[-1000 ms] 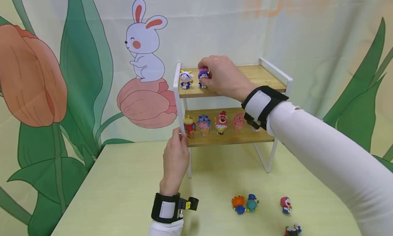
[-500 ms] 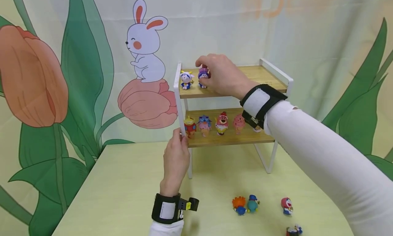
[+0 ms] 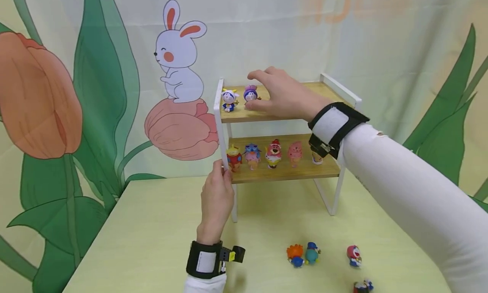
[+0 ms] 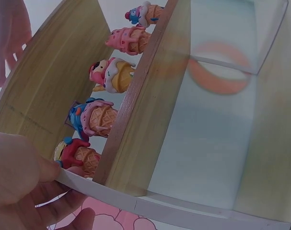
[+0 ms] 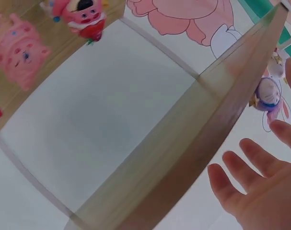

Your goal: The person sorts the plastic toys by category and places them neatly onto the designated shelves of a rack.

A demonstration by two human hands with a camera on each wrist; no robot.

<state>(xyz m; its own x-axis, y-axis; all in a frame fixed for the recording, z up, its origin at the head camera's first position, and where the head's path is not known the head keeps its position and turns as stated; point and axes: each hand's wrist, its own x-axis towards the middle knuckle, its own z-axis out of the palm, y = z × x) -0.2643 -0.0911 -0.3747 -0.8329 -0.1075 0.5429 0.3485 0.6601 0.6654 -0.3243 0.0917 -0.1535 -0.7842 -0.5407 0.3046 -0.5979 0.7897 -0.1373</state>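
Note:
A two-tier wooden shelf (image 3: 244, 113) with a white metal frame (image 3: 218, 106) stands on the table. My left hand (image 3: 216, 195) grips the frame's left upright at the lower tier; the left wrist view shows its thumb and fingers (image 4: 64, 206) around the white bar. On the upper tier sits a small purple-hatted figurine (image 3: 250, 93), facing out. My right hand (image 3: 284, 96) is just right of it, thumb and fingers spread apart, holding nothing. In the right wrist view a gap shows between its fingertips and the figurine (image 5: 268, 92). A white-hooded figurine (image 3: 229, 99) sits to the left.
Several ice-cream-cone figurines line the lower tier, among them a red one (image 3: 234, 158), a bear in a red hat (image 3: 273, 153) and a pink one (image 3: 295, 152). On the table lie an orange-maned figurine (image 3: 295, 255), a teal one (image 3: 311, 252) and a pink-hooded one (image 3: 353, 256).
My right hand's fingers have spread from around the purple-hatted figurine and the hand has drawn slightly right, leaving the figurine sitting on the upper tier. My left hand keeps its place on the frame.

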